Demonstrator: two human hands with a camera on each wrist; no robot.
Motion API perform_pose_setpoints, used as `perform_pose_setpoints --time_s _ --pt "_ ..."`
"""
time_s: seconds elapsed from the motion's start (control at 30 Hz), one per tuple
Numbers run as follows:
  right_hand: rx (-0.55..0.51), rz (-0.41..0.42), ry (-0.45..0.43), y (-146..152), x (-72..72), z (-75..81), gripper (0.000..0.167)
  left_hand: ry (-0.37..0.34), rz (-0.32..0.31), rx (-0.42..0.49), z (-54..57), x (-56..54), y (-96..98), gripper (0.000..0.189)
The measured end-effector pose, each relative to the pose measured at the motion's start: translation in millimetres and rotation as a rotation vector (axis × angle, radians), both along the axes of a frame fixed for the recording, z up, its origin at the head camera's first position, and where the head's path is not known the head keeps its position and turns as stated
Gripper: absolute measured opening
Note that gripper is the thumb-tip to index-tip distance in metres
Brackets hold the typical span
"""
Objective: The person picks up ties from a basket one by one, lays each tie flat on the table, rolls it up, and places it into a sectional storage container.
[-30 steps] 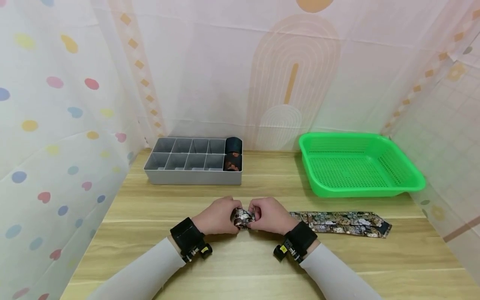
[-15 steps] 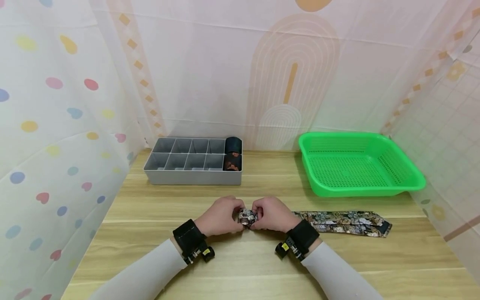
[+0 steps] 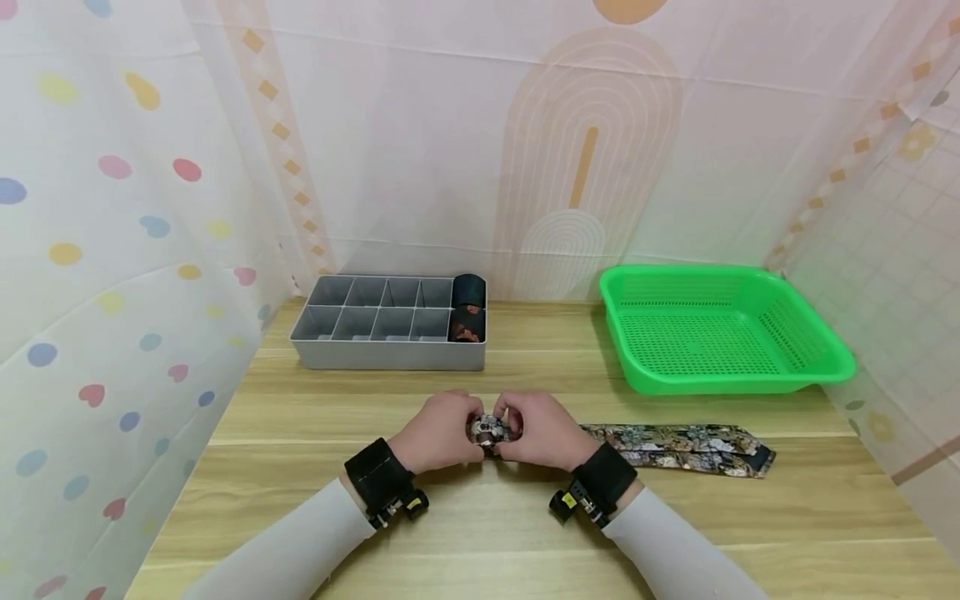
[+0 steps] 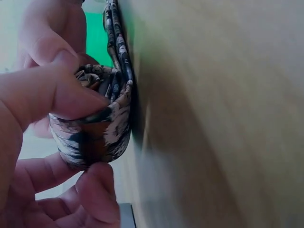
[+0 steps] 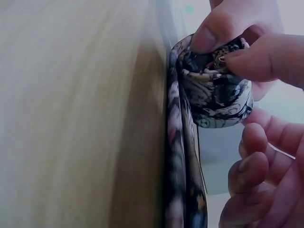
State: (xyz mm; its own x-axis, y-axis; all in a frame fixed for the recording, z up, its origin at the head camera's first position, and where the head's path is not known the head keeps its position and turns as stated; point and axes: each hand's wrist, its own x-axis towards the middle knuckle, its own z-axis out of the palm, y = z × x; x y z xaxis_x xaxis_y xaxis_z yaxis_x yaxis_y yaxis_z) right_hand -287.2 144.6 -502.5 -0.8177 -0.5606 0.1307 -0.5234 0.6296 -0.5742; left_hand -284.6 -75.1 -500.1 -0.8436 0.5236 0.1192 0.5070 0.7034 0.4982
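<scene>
A patterned necktie lies along the table, its wide pointed end at the right and its left part wound into a roll. My left hand grips the roll from the left, thumb on its near end and fingers round the far side. From the other side my right hand pinches the same roll between thumb and fingers. In the left wrist view the roll shows several wound layers. The flat tail runs off along the table in the right wrist view.
A grey divided box stands at the back left, with a dark rolled tie and a black-and-orange rolled tie in its right-end compartments. At the back right sits a green plastic basket. Patterned curtains hang behind and at the sides.
The roll and both hands have shifted slightly right, then a little back. The tie's flat end has slid slightly left relative to the basket. Both hands keep hold of the roll.
</scene>
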Motion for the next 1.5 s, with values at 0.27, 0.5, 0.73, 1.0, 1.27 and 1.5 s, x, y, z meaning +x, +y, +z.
perform_pose_setpoints --time_s 0.27,0.5,0.73,1.0,1.27,1.5 --pt "0.06 -0.026 -0.015 -1.3 1.7 1.3 0.026 -0.011 0.002 -0.046 1.2 1.9 0.0 0.031" --pt "0.104 -0.018 -0.009 0.1 0.0 0.1 0.025 -0.015 -0.028 -0.064 -0.1 1.0 -1.0 0.039" --pt "0.087 -0.023 -0.022 1.2 -0.7 -1.8 0.027 -0.041 -0.052 -0.077 -5.9 -1.9 -3.4 0.042" --pt "0.098 -0.031 -0.016 0.7 -2.4 -5.8 0.03 -0.062 -0.034 -0.042 -5.0 -2.6 -3.1 0.029" --pt "0.086 0.02 -0.028 -0.7 -0.8 -5.9 0.045 -0.077 -0.022 0.002 -8.7 -4.0 -4.7 0.027" --pt "-0.032 0.007 0.055 -0.6 1.5 -5.8 0.036 -0.034 0.005 -0.018 -8.9 -3.2 -2.1 0.027"
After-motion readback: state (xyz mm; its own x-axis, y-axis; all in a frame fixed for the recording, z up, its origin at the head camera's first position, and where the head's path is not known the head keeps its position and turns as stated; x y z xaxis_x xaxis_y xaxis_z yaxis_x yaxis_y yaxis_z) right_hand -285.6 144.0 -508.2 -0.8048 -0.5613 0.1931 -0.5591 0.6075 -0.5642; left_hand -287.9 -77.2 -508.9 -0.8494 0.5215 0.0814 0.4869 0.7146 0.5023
